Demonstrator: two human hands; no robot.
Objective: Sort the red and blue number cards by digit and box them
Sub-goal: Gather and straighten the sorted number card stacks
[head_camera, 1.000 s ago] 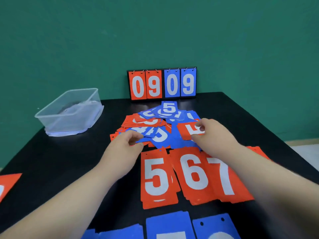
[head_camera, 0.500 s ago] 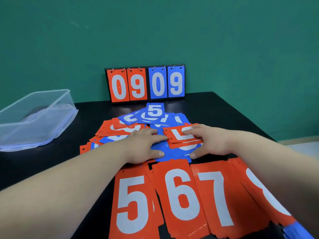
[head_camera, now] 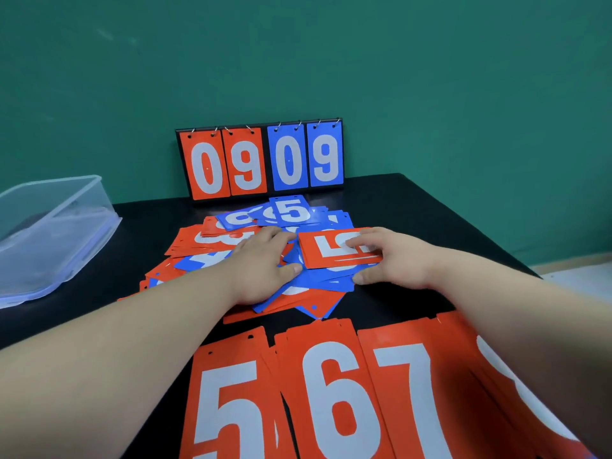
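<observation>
- Green wall (head_camera: 430, 77) at the back, with a black bench (head_camera: 414, 207) in front of it.
- Clear tub (head_camera: 49, 233) sits far left on the bench, well apart from the cards.
- Red stacks (head_camera: 331, 392) showing 5, 6 and 7 lie side by side at the near edge. A fourth is half hidden under the right arm.
- Scoreboard (head_camera: 261, 159) stands against the wall, reading 09 in red and 09 in blue.
- Loose pile (head_camera: 198, 240) of mixed red and blue cards is mid-bench, between scoreboard and stacks.
- Left hand (head_camera: 261, 263) lies flat on the pile, fingers straight.
- Right hand (head_camera: 397, 260) is just beside it, not touching. Its fingers press on a sideways red 5 (head_camera: 331, 250) atop the pile.
</observation>
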